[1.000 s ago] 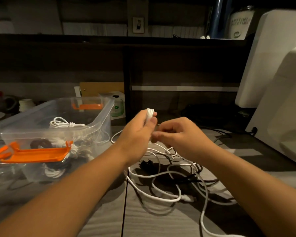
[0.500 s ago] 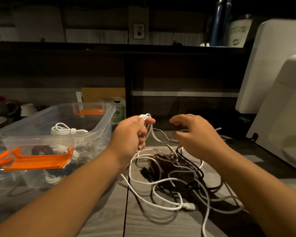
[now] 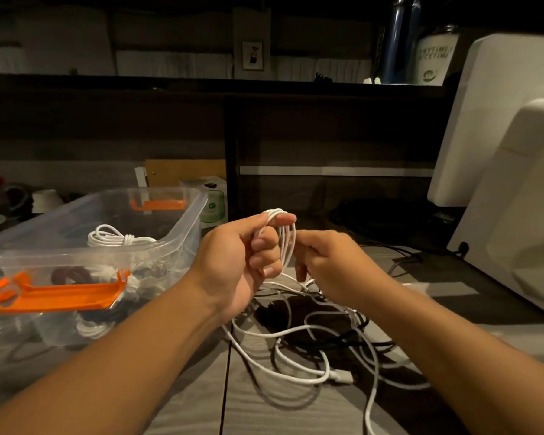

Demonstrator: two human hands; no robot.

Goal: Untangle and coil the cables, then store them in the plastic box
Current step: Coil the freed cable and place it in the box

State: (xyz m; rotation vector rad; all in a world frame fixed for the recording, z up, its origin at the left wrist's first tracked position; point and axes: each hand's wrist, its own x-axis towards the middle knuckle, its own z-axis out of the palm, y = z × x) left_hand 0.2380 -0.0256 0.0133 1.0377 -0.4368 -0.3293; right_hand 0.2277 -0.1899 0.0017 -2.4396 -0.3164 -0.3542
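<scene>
left hand [image 3: 233, 265] grips looped white cable [image 3: 289, 243] | right hand [image 3: 330, 262] pinches it

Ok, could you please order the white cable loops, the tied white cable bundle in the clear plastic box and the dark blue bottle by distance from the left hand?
1. White cable loops: gripped in the left hand.
2. Tied white cable bundle: leftward, inside the clear plastic box.
3. Dark blue bottle: far back right, on the shelf.

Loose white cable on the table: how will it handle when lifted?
Probably floppy: the white cable lies in slack curves on the table. Likely to snag, since black cables cross it. Its loops in the left hand may spring open if released.
</scene>
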